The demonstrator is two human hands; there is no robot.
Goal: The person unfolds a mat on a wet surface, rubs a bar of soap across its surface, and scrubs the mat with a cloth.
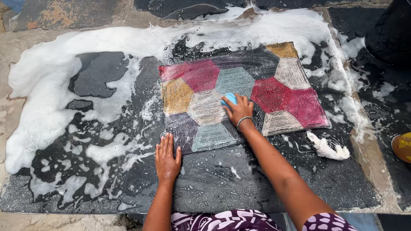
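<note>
Head view: the right hand (239,109), a thin bangle at the wrist, is clenched on a small blue scrubbing brush (229,99) pressed to the middle of a wet woven mat of red, yellow, grey and cream hexagon patches (239,94), which lies flat on a dark, soapy stone slab (257,179). The left hand (167,158) grasps nothing; it rests flat on the slab, fingers spread, just beside the mat's near left corner. White foam (43,94) pools to the left. Scrubbing appears to be the step in hand; the next stroke likely calls for firm pressure while the flat palm braces
</note>
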